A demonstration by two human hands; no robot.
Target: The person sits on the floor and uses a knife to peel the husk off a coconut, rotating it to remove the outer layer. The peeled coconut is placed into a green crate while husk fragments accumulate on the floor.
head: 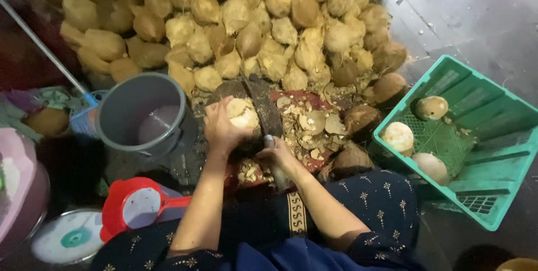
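one half-peeled coconut (242, 115), pale and patchy, under gripping left hand (220, 128); right hand (278, 156) clenched around dark cleaver (263, 106)

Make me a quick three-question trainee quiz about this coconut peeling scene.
1. True or false: the green crate holds three peeled coconuts.
2. Which hand grips the big knife? A) left hand B) right hand
3. Fill in: the grey bucket stands to the person's ____ of the coconut being cut.

Key: 1 true; 2 B; 3 left. The left hand steadies the coconut, and the husked pile lies beyond it.
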